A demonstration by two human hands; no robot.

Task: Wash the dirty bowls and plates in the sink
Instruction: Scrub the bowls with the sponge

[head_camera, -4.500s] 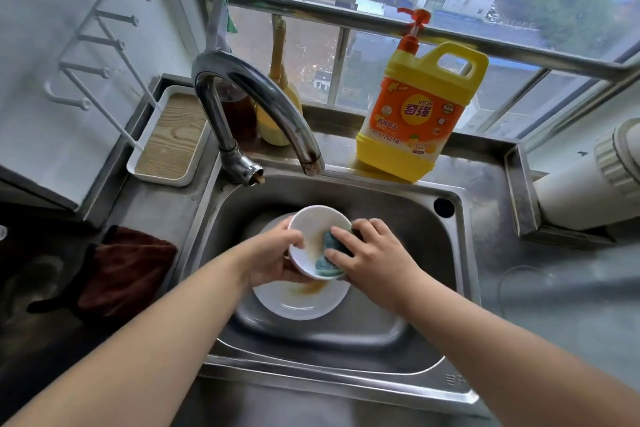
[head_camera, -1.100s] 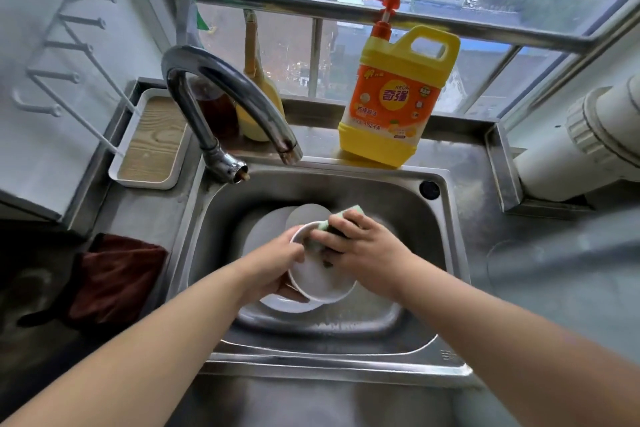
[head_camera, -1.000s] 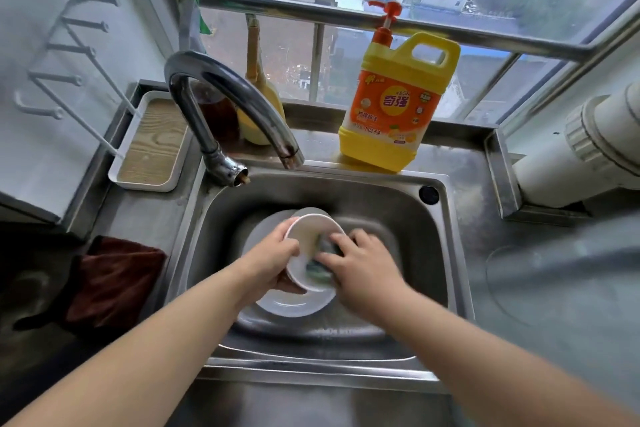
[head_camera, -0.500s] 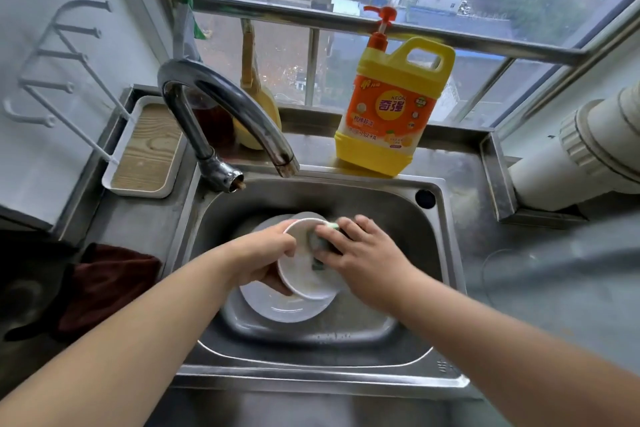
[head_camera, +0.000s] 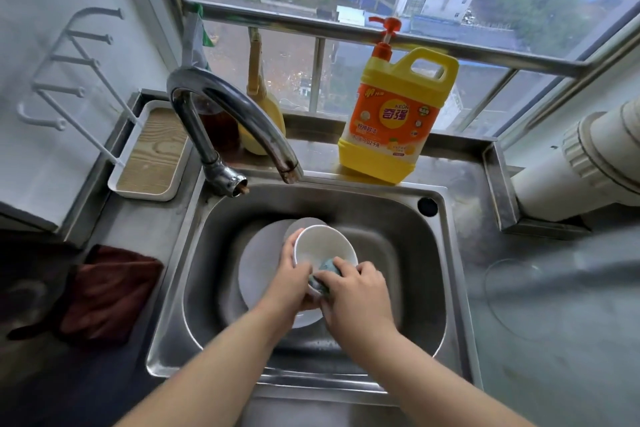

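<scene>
Sponge (head_camera: 325, 270) has shifted to the bowl's (head_camera: 323, 246) near rim, frame centre. Right hand (head_camera: 356, 295) pinches it; left hand (head_camera: 289, 282) grips the bowl. Scrubbing likely continues; plate (head_camera: 258, 263) awaits.

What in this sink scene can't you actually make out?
- Plate, head view: its near part is hidden under the left hand and the bowl.
- Sponge: mostly covered by the right hand.
- Detergent bottle: small label print unreadable.
- Dark red cloth: too dim for detail.
</scene>
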